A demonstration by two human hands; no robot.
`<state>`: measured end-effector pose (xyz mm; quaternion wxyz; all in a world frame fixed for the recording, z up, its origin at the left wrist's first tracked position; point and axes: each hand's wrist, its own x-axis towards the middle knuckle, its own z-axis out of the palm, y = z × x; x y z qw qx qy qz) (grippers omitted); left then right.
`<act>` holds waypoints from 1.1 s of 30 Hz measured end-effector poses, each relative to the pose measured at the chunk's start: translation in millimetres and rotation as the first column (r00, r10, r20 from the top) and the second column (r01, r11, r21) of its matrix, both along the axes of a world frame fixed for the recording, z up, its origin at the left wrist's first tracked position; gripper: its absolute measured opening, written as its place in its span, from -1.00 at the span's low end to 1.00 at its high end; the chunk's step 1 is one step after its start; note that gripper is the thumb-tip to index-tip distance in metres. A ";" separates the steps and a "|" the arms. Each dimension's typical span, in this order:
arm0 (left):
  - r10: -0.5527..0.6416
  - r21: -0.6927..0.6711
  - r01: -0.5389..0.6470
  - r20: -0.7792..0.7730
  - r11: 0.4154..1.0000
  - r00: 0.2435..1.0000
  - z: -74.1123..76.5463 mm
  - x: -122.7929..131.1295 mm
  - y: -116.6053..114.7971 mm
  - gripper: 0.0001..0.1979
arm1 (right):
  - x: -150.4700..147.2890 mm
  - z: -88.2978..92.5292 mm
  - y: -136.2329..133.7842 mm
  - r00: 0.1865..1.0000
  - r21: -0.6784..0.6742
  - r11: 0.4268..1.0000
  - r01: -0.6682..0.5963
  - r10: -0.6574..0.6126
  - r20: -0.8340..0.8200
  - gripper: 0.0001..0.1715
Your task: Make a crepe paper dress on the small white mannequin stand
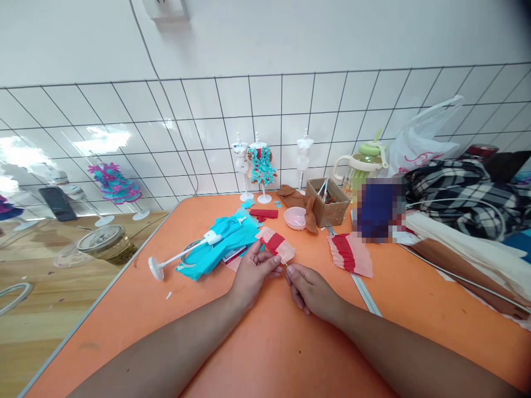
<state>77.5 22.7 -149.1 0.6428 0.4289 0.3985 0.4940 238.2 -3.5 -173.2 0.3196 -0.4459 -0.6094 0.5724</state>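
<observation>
My left hand [258,272] pinches a small pink piece of crepe paper [286,251] with a red band across it, held just above the orange table. At the lower right corner of that piece is my right hand [309,287], its thumb and forefinger closed on a thin white stick [285,263], perhaps a cotton swab; its tip touches or nearly touches the paper's edge. A similar pink and red crepe paper piece [352,254] lies flat to the right. Left of my hands, a white mini dress form [211,237] lies on bright blue crepe paper [224,237].
A pink bowl [295,219] and a cardboard box [327,202] with sticks stand behind my hands. Several white dress forms, one decorated [261,166], stand by the tiled wall. A green-lidded jug [367,160] and plaid cloth [448,190] are at right. A glass jar [107,247] stands left.
</observation>
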 end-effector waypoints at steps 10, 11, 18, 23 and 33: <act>-0.010 0.006 0.010 -0.023 1.000 1.000 -1.8 -0.4 2.5 -0.41 | -0.8 7.1 -1.1 1.000 0.032 0.999 -0.001 0.000 0.024 -0.49; -0.010 0.006 0.010 -0.019 1.000 1.000 -2.1 -0.3 2.8 -0.40 | -1.0 7.8 -1.0 1.000 0.035 0.999 0.001 -0.002 0.028 -0.49; 0.024 0.016 -0.024 0.015 1.000 1.000 -3.1 -1.6 4.4 -0.44 | -0.7 8.6 -1.8 0.999 -0.009 1.000 -0.014 0.015 0.036 -0.49; 0.007 0.001 -0.007 0.067 1.000 0.998 -4.2 -3.9 4.6 -0.44 | 1.4 8.6 -1.0 0.999 -0.038 0.999 -0.035 0.034 -0.017 -0.48; -0.104 0.015 0.103 0.085 0.995 0.991 -8.0 -3.6 4.8 -0.51 | 2.0 6.3 2.7 0.994 -0.056 0.995 -0.078 0.073 -0.084 -0.50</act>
